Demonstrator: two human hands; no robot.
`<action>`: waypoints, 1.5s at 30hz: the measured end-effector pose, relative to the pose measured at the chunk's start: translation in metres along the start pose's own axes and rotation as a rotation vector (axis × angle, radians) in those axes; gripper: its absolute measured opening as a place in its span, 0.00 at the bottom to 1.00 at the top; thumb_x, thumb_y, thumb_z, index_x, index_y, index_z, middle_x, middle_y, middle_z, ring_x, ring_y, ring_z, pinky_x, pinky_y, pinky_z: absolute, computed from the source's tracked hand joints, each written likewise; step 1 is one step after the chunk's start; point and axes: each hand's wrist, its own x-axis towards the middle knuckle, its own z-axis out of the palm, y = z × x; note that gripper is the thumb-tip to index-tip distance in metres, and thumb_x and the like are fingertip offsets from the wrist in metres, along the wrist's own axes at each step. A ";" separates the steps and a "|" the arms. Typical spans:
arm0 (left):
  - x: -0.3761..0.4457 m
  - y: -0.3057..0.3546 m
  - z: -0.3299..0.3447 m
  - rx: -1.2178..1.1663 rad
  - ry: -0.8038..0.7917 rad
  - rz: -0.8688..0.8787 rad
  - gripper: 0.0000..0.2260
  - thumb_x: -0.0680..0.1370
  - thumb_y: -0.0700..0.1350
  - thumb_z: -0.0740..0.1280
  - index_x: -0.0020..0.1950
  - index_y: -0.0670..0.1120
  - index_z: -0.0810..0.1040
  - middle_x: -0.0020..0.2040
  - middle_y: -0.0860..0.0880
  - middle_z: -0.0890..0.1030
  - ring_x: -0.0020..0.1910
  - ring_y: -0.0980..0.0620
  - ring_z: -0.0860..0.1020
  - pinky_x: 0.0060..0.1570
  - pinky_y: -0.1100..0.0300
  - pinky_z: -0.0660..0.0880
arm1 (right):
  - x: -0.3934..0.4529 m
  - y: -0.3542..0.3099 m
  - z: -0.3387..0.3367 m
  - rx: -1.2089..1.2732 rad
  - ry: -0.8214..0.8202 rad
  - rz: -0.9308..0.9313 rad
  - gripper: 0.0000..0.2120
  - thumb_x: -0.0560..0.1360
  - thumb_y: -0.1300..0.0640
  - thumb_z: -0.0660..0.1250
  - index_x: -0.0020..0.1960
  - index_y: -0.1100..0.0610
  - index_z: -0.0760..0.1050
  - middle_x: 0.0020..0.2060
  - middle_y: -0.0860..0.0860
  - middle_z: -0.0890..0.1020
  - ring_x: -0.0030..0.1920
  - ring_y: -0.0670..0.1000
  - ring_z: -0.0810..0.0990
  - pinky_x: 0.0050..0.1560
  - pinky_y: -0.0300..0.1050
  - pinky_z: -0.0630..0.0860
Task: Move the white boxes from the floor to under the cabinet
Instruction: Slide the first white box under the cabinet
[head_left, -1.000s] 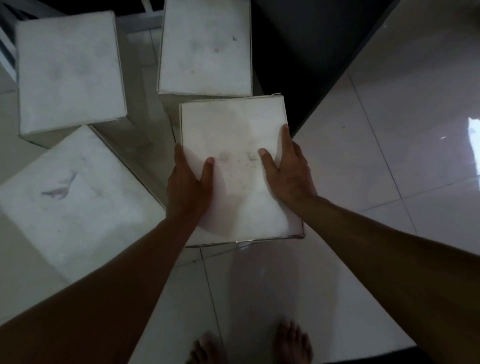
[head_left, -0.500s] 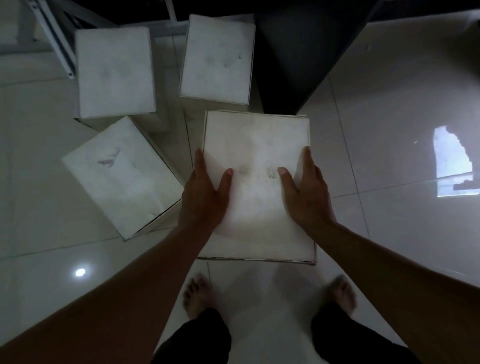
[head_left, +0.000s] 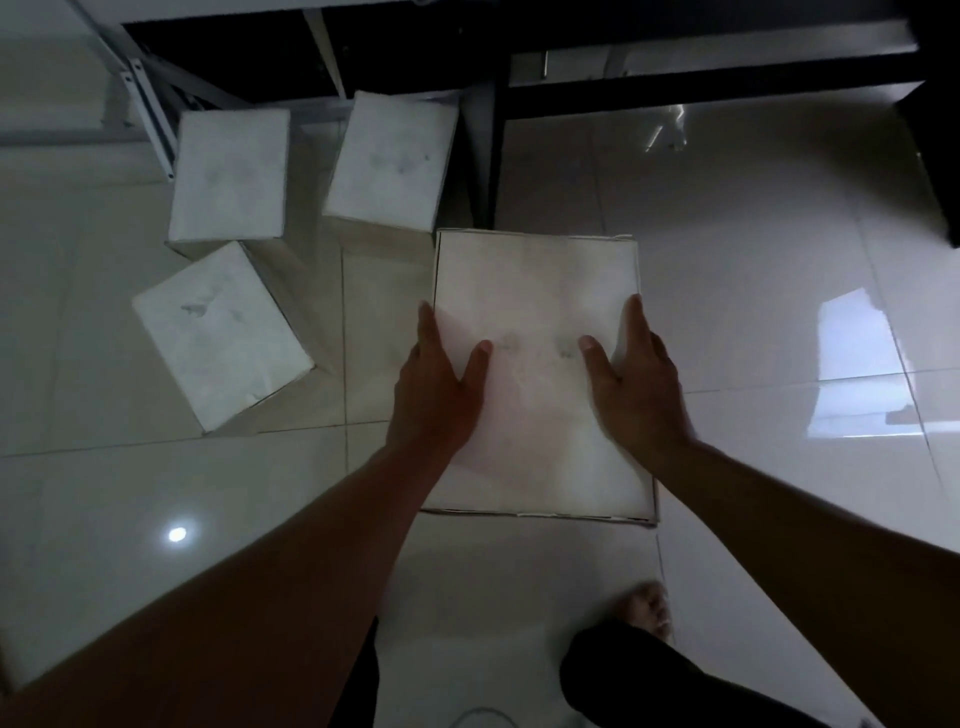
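I hold a white box (head_left: 535, 291) in front of me, above the floor. My left hand (head_left: 434, 392) grips its left side, thumb on top. My right hand (head_left: 636, 387) grips its right side the same way. Three more white boxes stand on the tiles to the left: one at the back left (head_left: 231, 174), one beside the cabinet's dark panel (head_left: 389, 161), and one turned at an angle nearer me (head_left: 221, 332). The dark cabinet (head_left: 675, 62) runs across the top of the view, with a dark gap under it.
A white metal frame (head_left: 150, 109) leans at the top left behind the boxes. A dark upright panel (head_left: 485, 156) of the cabinet reaches the floor just behind the held box. Glossy white tiles (head_left: 753, 249) stretch to the right. My bare right foot (head_left: 647, 608) shows below.
The held box has risen and shifted right with both hands on it. The boxes on the floor now look smaller and farther. More of the cabinet shows at the top.
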 end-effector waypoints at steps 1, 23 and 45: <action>-0.004 0.008 0.010 -0.004 0.000 -0.026 0.36 0.80 0.58 0.61 0.80 0.49 0.46 0.75 0.43 0.67 0.70 0.42 0.69 0.68 0.50 0.67 | 0.002 0.010 -0.008 -0.003 -0.006 0.005 0.35 0.80 0.41 0.57 0.80 0.51 0.45 0.76 0.55 0.61 0.72 0.59 0.65 0.67 0.53 0.66; 0.127 -0.060 0.236 -0.030 0.081 -0.052 0.33 0.80 0.56 0.62 0.80 0.52 0.49 0.72 0.43 0.71 0.67 0.41 0.72 0.64 0.50 0.69 | 0.163 0.211 0.102 0.062 0.039 -0.034 0.35 0.80 0.40 0.58 0.80 0.48 0.46 0.75 0.54 0.63 0.70 0.59 0.68 0.62 0.47 0.67; 0.133 -0.141 0.252 0.707 -0.201 0.847 0.51 0.68 0.77 0.59 0.79 0.43 0.56 0.80 0.45 0.52 0.79 0.48 0.49 0.77 0.49 0.50 | 0.161 0.281 0.120 -0.522 -0.240 -1.039 0.52 0.69 0.23 0.58 0.77 0.62 0.59 0.77 0.56 0.58 0.77 0.52 0.54 0.76 0.55 0.54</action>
